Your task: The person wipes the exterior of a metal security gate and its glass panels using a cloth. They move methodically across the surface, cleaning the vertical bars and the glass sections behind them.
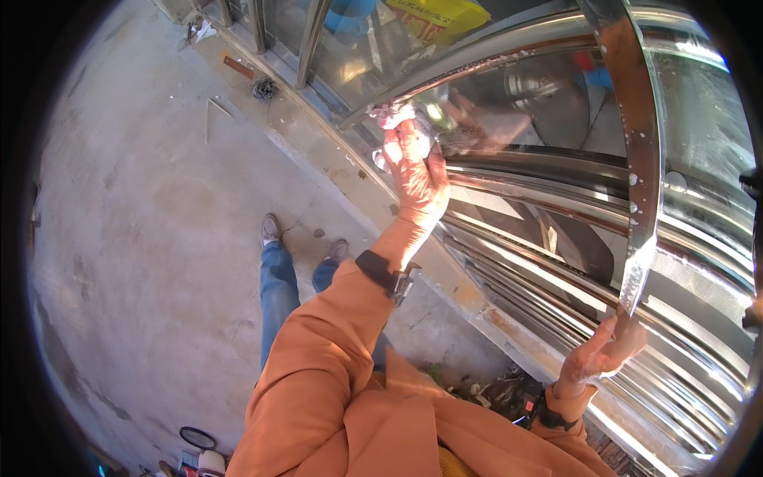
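My left hand [417, 179] presses a crumpled wet rag [393, 114] against the lower corner of a glass pane [548, 107], by its metal frame. The rag is pinkish and whitish in bright sun, and part of it is hidden under my fingers. At the lower right, my right hand [599, 352] grips the end of a shiny metal frame bar [641, 137], its thumb on the near side. White foam spots dot that bar. My hand and other things are mirrored in the glass, so some shapes there are hard to tell apart.
Shiny metal rails [536, 256] run below the pane beside a concrete sill [351, 173]. A scouring pad [264, 88] and a rusty brown strip [238, 67] lie on the sill. Behind glass is a yellow bag [438, 21] bearing writing. Dry leaves [489, 390] lie near my right arm.
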`<state>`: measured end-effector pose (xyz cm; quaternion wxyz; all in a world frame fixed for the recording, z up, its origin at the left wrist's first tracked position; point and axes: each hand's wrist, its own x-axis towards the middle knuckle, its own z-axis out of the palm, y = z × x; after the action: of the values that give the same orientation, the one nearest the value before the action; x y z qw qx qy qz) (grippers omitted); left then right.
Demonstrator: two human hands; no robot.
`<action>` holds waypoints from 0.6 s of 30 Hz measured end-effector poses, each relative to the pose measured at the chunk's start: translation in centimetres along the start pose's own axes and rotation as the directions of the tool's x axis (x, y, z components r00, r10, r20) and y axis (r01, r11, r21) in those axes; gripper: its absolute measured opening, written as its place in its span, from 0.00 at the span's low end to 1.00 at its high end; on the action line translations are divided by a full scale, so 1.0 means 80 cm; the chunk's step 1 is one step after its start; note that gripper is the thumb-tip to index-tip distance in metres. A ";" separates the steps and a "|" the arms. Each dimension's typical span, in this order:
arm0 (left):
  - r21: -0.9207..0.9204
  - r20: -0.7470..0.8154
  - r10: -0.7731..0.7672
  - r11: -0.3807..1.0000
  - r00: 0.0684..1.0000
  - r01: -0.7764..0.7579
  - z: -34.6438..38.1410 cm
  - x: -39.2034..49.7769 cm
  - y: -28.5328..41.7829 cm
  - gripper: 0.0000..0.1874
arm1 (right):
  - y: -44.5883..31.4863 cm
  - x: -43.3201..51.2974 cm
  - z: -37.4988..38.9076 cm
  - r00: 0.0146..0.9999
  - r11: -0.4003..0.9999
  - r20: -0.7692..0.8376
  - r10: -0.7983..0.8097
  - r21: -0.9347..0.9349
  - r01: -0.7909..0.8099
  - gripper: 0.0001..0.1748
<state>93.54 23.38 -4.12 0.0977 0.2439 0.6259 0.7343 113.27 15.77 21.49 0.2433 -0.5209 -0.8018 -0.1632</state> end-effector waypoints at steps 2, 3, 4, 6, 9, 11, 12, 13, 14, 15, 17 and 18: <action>0.242 0.076 -0.296 0.932 0.952 0.270 -0.012 -0.021 -0.065 0.33 | 0.003 -0.003 -0.002 0.999 0.997 0.031 0.009 0.080 -0.012 0.18; 0.260 0.080 -0.478 0.857 0.875 0.445 -0.016 -0.027 -0.094 0.32 | 0.005 -0.004 -0.004 0.999 0.999 0.034 -0.009 0.050 0.007 0.19; -0.022 0.119 -0.684 0.723 0.720 0.690 -0.018 -0.028 -0.119 0.33 | 0.008 -0.005 -0.004 0.999 1.000 0.034 -0.025 -0.003 0.025 0.19; 0.005 0.200 -0.711 0.689 0.675 0.725 -0.026 -0.023 -0.150 0.32 | 0.013 -0.006 -0.004 0.999 0.999 0.018 -0.046 -0.014 0.046 0.21; -0.137 0.285 -0.674 0.675 0.681 0.725 -0.033 -0.028 -0.131 0.29 | 0.016 -0.007 -0.002 0.999 0.999 -0.003 -0.051 0.015 0.051 0.21; -0.170 0.328 -0.559 0.758 0.761 0.630 -0.043 -0.033 -0.086 0.26 | 0.016 -0.006 0.002 0.998 0.990 -0.036 -0.045 0.130 0.049 0.22; -0.124 0.332 -0.486 0.827 0.808 0.548 -0.048 -0.033 -0.058 0.25 | 0.016 -0.006 0.004 0.997 0.993 -0.053 -0.054 0.101 0.060 0.22; -0.117 0.328 -0.368 0.898 0.870 0.424 -0.051 -0.033 -0.029 0.24 | 0.016 -0.006 0.006 0.995 0.985 -0.075 -0.059 0.156 0.070 0.23; -0.209 0.334 -0.336 0.885 0.880 0.417 -0.050 -0.030 0.000 0.23 | 0.015 -0.005 0.007 0.995 0.993 -0.082 -0.058 0.100 0.066 0.23; -0.210 0.344 -0.244 0.921 0.907 0.328 -0.050 -0.019 0.025 0.23 | 0.015 -0.005 0.007 0.995 0.995 -0.085 -0.053 0.084 0.060 0.23; -0.116 0.362 -0.006 0.992 0.932 0.051 -0.051 0.008 0.075 0.24 | 0.015 -0.004 0.006 0.995 0.997 -0.079 -0.062 0.044 0.066 0.22; -0.171 0.381 0.071 0.985 0.922 -0.006 -0.052 0.021 0.099 0.24 | 0.016 -0.003 0.005 0.995 0.997 -0.067 -0.075 0.020 0.077 0.22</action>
<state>91.41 18.93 3.54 0.2245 0.3870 0.5259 0.7234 114.44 16.28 21.03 0.2693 -0.4815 -0.8143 -0.1803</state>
